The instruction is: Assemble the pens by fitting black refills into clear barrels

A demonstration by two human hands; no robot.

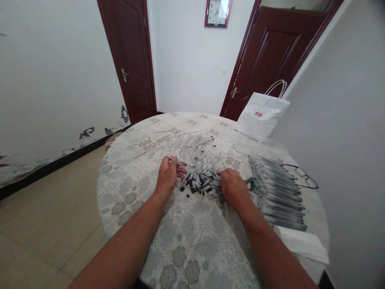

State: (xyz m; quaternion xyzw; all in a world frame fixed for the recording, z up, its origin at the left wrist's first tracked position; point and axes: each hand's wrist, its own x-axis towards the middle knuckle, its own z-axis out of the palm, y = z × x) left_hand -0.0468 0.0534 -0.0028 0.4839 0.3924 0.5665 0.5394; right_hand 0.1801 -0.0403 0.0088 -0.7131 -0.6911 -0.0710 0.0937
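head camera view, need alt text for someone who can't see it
Two bare hands, left holding a pale pen tube and right reaching into a pile of black and clear pen parts, work over a round, flower-patterned table. Rows of pens, glasses and a white bag lie to the right.

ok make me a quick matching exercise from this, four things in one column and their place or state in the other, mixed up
1 left hand
2 white bag
3 glasses
4 clock

A up on the wall
B holding a slim pale tube
C right of the row of grey sticks
D handles up

Pairs: 1-B, 2-D, 3-C, 4-A
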